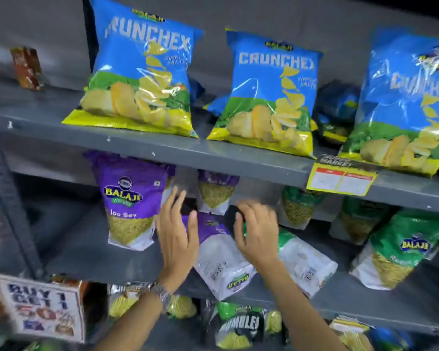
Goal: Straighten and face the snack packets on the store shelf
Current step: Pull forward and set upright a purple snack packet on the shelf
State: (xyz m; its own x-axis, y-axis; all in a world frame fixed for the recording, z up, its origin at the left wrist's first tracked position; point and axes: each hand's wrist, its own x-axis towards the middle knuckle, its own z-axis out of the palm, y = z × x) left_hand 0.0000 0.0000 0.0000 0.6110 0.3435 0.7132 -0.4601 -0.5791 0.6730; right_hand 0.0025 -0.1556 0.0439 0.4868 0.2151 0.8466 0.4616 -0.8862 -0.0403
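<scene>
On the middle shelf (91, 259), a purple packet (221, 254) is seen lying flat, back side up, just beside a fallen green packet (304, 264). The left hand (178, 236) is spread wide by its left edge. The right hand (257, 231) is curled over its top; an actual grip cannot be confirmed through the blur.
</scene>
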